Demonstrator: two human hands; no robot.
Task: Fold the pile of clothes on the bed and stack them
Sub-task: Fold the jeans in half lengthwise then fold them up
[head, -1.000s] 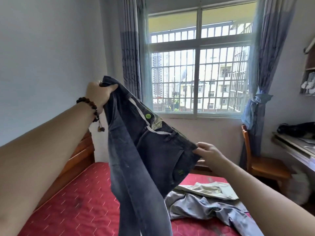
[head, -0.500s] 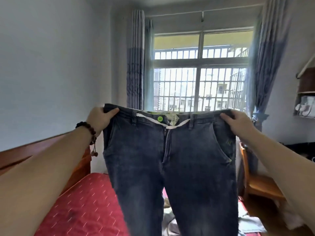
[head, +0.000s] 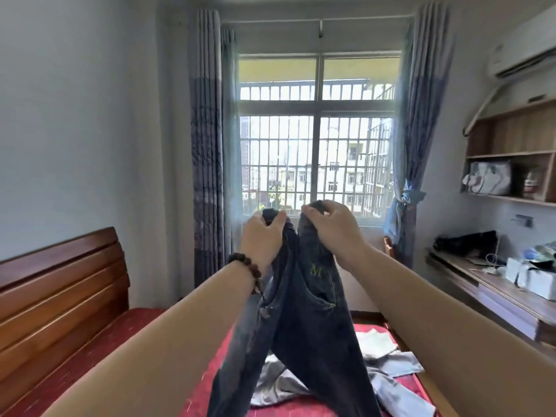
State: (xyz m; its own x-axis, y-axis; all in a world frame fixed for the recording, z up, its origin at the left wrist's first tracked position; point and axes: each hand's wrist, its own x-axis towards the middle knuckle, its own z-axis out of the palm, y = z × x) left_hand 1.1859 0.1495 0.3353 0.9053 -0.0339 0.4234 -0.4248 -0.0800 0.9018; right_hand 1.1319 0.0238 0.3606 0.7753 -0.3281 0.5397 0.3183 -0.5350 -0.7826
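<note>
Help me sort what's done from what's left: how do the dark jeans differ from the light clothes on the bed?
The dark jeans are held up in the air, gripped at the waistband by the left hand and right hand; the light clothes lie untouched on the red bed. The jeans are dark blue denim, the clothes pale grey and cream. The jeans hang lengthwise, the clothes lie crumpled. Neither is folded flat or stacked yet.

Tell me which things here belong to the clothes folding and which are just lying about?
Part of the job:
- dark blue denim jeans, gripped by left hand and right hand
- crumpled pale grey clothes
- red quilted bed

Just lying about:
- white tissue box on wooden desk
- black bag
- wooden wall shelf
</note>
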